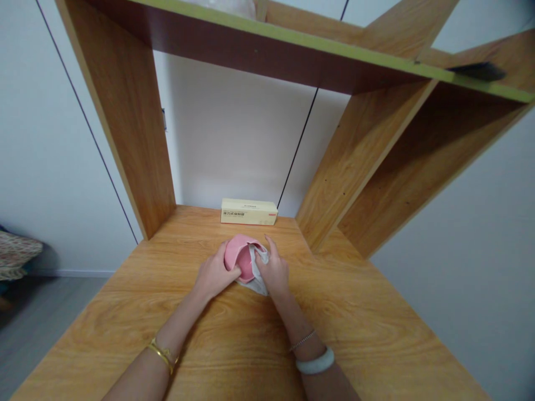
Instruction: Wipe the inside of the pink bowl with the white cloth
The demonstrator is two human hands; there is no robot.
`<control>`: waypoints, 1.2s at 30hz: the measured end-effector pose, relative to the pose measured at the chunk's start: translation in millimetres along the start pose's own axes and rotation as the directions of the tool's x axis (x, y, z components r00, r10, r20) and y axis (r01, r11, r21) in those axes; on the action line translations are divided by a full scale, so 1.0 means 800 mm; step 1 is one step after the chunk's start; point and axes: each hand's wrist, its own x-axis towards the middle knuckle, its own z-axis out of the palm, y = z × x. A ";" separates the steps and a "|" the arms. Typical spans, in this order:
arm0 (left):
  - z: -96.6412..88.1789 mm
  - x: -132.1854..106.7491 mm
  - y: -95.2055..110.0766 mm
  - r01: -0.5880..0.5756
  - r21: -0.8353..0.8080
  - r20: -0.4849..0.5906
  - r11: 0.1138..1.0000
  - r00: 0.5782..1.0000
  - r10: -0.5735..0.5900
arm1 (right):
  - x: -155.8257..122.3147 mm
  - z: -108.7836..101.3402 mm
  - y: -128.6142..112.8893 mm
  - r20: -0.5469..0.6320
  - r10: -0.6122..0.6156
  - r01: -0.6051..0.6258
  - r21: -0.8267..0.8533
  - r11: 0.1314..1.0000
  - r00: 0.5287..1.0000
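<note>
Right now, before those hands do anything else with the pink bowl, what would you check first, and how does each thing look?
1. Left hand grips the pink bowl at its rim: ok.
2. Right hand presses the white cloth against the bowl's inside: ok.
3. Bowl is tipped on its side, low over the wooden table; whether it rests on the wood: cannot tell.
4. Cloth hangs below the bowl and reaches the table: ok.
5. Long box at the back stands apart from the hands: ok.
6. Bowl's inside clean or dry: cannot tell, the cloth and hand cover part of it.
</note>
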 end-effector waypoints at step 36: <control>0.022 -0.008 0.004 -0.135 -0.349 -0.102 0.927 0.989 0.105 | 0.003 0.023 0.014 -0.060 0.005 0.024 0.474 0.880 0.998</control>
